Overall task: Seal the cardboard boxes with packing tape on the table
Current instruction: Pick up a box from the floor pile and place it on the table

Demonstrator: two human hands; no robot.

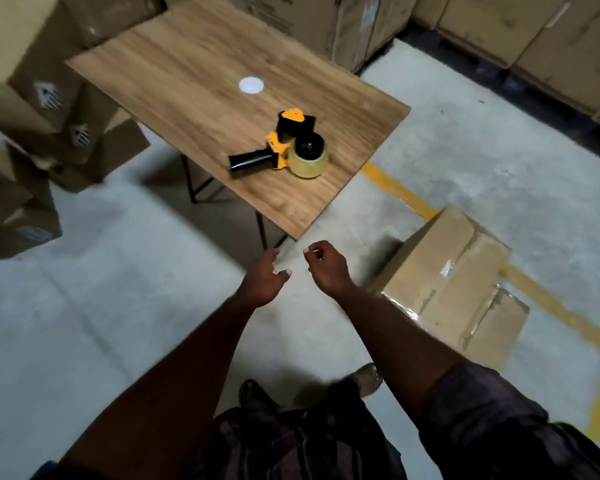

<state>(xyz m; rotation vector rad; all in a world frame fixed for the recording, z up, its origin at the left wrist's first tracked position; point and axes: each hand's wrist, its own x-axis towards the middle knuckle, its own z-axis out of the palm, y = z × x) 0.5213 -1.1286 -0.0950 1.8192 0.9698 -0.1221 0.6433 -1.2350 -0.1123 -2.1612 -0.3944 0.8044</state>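
1. Stacks of brown cardboard boxes (25, 133), some with white labels, stand on the grey concrete floor (118, 306) at the far left, softened by motion blur.
2. Right of them is the wood-grain tabletop (187, 81) on thin black legs (187, 181), seen corner-on, with one corner pointing toward the person.
3. A small round white spot (251, 85) shows near the middle of the tabletop; whether it is a sticker or light cannot be told.
4. The yellow-and-black handheld tape dispenser (284, 147) lies on the near right part of the tabletop with its black handle pointing left. A roll of clear packing tape (308, 159) is mounted at its right end. It is well apart from both hands.
5. The left hand (264, 282) hangs in the air just off the tabletop's near corner, fingers relaxed and spread, holding nothing.
6. The right hand (326, 268) is just beside it without touching. Its fingers are loosely curled, and nothing shows in them.
7. A closed brown cardboard box (454, 282), with glossy tape along its edges, sits on the floor to the right of the hands.
8. A yellow painted line (395, 192) runs across the floor behind that box.
9. Large cardboard cartons (534, 39) line the far right.
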